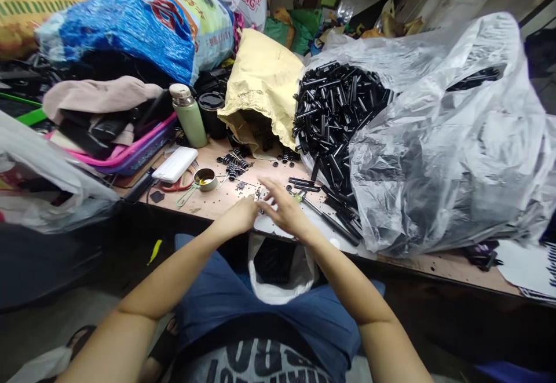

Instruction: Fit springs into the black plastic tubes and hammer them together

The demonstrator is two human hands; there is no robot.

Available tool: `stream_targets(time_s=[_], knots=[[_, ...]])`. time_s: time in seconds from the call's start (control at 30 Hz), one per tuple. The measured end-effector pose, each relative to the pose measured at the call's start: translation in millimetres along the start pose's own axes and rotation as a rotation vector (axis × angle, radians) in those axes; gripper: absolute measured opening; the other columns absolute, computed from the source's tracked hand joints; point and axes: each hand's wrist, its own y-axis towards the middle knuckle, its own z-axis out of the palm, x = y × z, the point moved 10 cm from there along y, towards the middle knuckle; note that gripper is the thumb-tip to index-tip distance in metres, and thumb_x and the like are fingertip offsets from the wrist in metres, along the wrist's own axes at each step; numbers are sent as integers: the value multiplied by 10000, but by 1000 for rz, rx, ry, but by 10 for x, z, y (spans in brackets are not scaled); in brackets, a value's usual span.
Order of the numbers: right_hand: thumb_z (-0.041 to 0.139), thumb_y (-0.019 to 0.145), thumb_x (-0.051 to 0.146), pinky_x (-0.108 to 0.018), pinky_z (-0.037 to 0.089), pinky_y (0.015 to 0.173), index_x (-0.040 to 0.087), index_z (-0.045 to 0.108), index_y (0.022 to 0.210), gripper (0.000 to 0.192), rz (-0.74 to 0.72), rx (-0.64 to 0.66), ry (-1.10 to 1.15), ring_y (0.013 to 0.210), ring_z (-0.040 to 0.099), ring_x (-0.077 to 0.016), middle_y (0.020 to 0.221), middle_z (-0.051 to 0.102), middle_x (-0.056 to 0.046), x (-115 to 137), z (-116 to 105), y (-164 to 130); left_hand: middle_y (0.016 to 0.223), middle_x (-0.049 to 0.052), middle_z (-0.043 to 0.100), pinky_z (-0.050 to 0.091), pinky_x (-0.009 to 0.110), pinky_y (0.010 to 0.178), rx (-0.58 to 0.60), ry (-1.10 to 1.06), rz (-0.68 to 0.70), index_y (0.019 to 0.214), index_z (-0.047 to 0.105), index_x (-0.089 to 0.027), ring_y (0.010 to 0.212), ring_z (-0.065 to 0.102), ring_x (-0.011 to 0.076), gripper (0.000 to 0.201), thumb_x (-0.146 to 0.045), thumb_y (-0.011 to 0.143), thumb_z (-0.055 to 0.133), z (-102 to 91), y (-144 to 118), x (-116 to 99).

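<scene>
1. Hands meet at the worktop (217,200) edge: your left hand (241,214) fingers curl together, right hand (284,209) fingers spread apart over small parts (256,194).
2. Next likely calls for pinching one part; tubes (334,110) lie just right.

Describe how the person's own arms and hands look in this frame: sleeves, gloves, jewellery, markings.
Both arms are bare from the bottom edge of the picture to the fingertips; no sleeve shows on either. The left hand and the right hand wear no gloves. No watch, bracelet or ring can be made out, though the fingers are slightly blurred. No tattoos or other markings show on the forearms.
</scene>
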Motion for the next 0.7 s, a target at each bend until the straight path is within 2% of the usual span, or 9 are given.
stream_targets(time_s=[0.07,0.1,0.17,0.27,0.33,0.4,0.47,0.6,0.7], knots=[[484,933,351,-307,534,775,190,506,1290,393,177,-71,-49,861,620,-151,1218,598,-106,-619,-142,-192,767,101,610,494,331,744,90,92,36,719,666,-148,734,621,226,195,-183,829,508,87,99,-80],[482,932,349,-309,528,766,175,568,1208,337,243,-98,-94,864,619,-162,1143,635,-100,-886,-233,-297,788,102,613,495,333,754,96,114,42,727,668,-145,753,624,228,178,-193,827,529,98,160,-112],[479,931,321,-322,502,811,155,634,1070,267,333,-130,-222,917,610,-184,1045,670,-96,-1291,-426,-478,832,95,634,499,333,782,16,64,35,791,681,-145,801,630,223,129,-222,823,582,66,287,-167],[454,936,258,-333,441,911,130,651,1018,248,409,-75,-461,986,582,-201,1019,682,-99,-1632,-586,-588,908,83,677,499,347,839,-226,-125,15,933,678,-161,888,632,220,172,-292,830,637,28,370,-207],[417,950,242,-320,413,937,119,642,1043,272,434,4,-575,1010,565,-199,1050,677,-100,-1744,-562,-528,993,84,684,490,356,885,-355,-265,22,1033,652,-180,969,624,218,228,-331,871,596,95,336,-215],[382,965,247,-300,397,943,125,631,1077,299,430,65,-618,1028,552,-189,1089,668,-95,-1781,-455,-373,1060,86,669,486,346,898,-403,-393,14,1134,600,-193,988,625,199,275,-346,922,513,223,292,-189],[379,968,259,-291,391,933,144,629,1104,307,411,115,-621,1048,541,-185,1113,663,-89,-1774,-289,-175,1005,79,662,498,322,859,-424,-522,-69,1211,532,-186,900,646,172,322,-356,946,464,329,253,-64],[437,913,170,-353,388,877,114,683,1001,267,421,236,-669,1054,523,-255,1036,681,-161,-1775,39,78,801,9,587,507,234,643,-492,-838,-300,1185,497,-165,634,604,103,366,-424,928,480,372,162,333],[410,877,76,-393,372,850,75,695,915,288,440,287,-719,1067,499,-301,997,673,-217,-1781,152,78,737,-28,517,387,172,424,-437,-1018,-378,1120,533,-173,455,468,49,367,-471,916,469,393,141,489]])
